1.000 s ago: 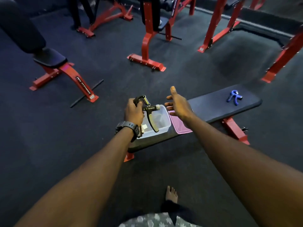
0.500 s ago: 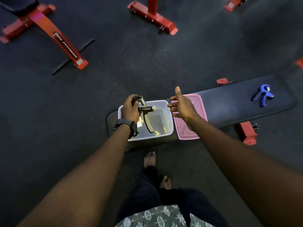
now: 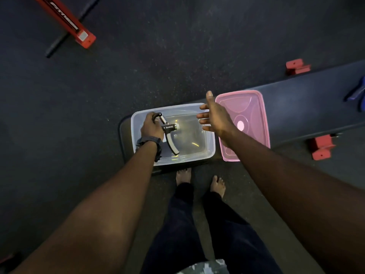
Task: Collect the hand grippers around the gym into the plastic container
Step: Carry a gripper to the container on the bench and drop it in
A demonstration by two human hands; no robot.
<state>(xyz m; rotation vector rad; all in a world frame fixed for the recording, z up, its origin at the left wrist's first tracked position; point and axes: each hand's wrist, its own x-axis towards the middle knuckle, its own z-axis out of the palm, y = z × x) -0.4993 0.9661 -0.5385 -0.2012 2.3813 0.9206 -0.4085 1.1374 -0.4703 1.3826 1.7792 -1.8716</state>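
Observation:
A clear plastic container [image 3: 207,153] sits on the near end of a dark padded bench [image 3: 308,107]. My left hand [image 3: 151,127] is shut on a black hand gripper [image 3: 169,133] with a spring and a grey handle, held inside the container's opening. My right hand [image 3: 215,115] hovers open, fingers spread, over the container's right rim. The pink lid [image 3: 248,115] lies on the bench just right of the container. A blue hand gripper [image 3: 356,93] rests further right on the bench, cut off by the frame edge.
My bare feet [image 3: 199,179] stand on the dark rubber floor right in front of the bench. Red bench feet [image 3: 321,146] stick out at the right. Another red machine leg [image 3: 79,32] lies on the floor at the upper left.
I have stepped up to the bench and now look straight down. My left hand has lowered the black gripper into the container; my right hand stays open beside it.

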